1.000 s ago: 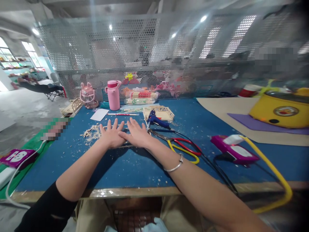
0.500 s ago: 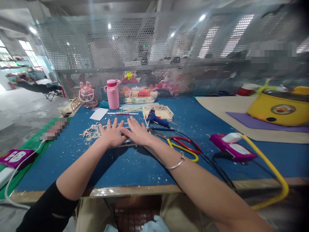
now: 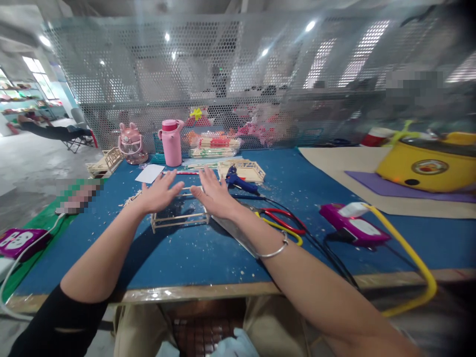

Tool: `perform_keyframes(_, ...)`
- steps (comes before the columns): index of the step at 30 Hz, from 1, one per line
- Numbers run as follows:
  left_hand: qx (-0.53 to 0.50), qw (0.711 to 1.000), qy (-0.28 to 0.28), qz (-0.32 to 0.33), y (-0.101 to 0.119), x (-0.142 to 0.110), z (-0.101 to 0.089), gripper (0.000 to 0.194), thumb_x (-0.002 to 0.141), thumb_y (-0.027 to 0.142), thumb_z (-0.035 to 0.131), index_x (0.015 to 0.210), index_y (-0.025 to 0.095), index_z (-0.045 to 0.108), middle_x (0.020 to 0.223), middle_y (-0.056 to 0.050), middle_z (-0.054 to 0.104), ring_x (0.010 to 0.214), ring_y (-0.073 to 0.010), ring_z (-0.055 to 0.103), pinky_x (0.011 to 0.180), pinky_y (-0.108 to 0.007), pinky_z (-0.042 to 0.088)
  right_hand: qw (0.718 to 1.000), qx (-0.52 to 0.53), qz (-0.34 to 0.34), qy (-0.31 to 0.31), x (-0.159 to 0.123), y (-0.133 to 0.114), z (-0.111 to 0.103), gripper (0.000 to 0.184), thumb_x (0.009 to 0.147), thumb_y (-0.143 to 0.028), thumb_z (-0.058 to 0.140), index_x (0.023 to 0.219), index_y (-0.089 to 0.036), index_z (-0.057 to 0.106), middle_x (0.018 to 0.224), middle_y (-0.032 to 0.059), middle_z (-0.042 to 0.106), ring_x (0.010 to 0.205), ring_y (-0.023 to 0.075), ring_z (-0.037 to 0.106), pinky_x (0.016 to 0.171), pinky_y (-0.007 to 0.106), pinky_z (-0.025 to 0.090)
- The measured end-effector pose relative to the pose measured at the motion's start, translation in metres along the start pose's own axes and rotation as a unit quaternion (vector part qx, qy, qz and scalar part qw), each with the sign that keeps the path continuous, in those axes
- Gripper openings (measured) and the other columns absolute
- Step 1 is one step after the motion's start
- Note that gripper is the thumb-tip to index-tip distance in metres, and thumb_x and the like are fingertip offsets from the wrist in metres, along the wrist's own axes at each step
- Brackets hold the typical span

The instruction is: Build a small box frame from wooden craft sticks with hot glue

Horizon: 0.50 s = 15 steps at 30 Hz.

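A small frame of thin wooden sticks (image 3: 178,218) stands on the blue table (image 3: 193,258) between my hands. My left hand (image 3: 158,194) hovers at the frame's left end with its fingers stretched out and apart. My right hand (image 3: 215,196) rests at the frame's right end, fingers straight and together, palm facing left. Neither hand grips anything. A silver bracelet (image 3: 275,250) sits on my right wrist.
Red and yellow scissors (image 3: 284,223) and a blue glue gun (image 3: 240,182) lie right of my hands. A pink bottle (image 3: 171,141), stick packs (image 3: 213,148) and a stick tray (image 3: 243,171) stand behind. A purple power strip (image 3: 351,225) and yellow pot (image 3: 427,166) are right.
Both hands lifted off the stick frame and moved apart to its two ends. The frame, earlier pressed under the palms, now shows between them.
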<state>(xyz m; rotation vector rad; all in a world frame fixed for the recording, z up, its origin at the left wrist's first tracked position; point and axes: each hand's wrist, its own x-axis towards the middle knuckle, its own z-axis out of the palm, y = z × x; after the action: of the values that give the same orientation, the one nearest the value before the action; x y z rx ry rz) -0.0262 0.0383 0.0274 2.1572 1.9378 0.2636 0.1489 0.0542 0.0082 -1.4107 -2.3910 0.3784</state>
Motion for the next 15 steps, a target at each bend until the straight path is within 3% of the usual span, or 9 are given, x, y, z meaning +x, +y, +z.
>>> perform_keyframes(2, 0.036, 0.999, 0.024, -0.021, -0.008, 0.000, 0.000, 0.070, 0.086, 0.060, 0.009, 0.146, 0.024, 0.015, 0.153, -0.005, 0.007, 0.140, -0.0338, 0.004, 0.101, -0.070, 0.006, 1.000, -0.017, -0.006, 0.012, 0.000, -0.001, 0.000, 0.091, 0.081, -0.073, 0.008, 0.147, -0.010, 0.008, 0.152, 0.0126, -0.004, 0.140, 0.0278, -0.004, 0.110, 0.055, 0.001)
perform_keyframes(8, 0.138, 0.990, 0.000, -0.034, -0.011, -0.002, 0.019, 0.070, 0.087, 0.058, 0.009, 0.145, 0.021, 0.019, 0.154, -0.007, 0.006, 0.139, -0.0378, 0.002, 0.100, -0.072, 0.008, 0.997, -0.058, 0.003, -0.050, 0.003, -0.009, 0.012, 0.089, 0.082, -0.070, 0.006, 0.145, -0.008, 0.019, 0.152, 0.0148, 0.006, 0.141, 0.0289, 0.002, 0.108, 0.059, 0.002)
perform_keyframes(15, 0.137, 0.990, 0.013, -0.038, -0.007, -0.003, 0.020, 0.067, 0.089, 0.055, 0.009, 0.145, 0.020, 0.019, 0.154, -0.007, 0.009, 0.139, -0.0388, 0.006, 0.100, -0.072, 0.010, 0.997, -0.050, 0.015, -0.049, 0.007, -0.006, 0.015, 0.083, 0.085, -0.068, 0.014, 0.145, -0.011, 0.020, 0.152, 0.0128, 0.011, 0.140, 0.0316, 0.006, 0.108, 0.059, 0.005)
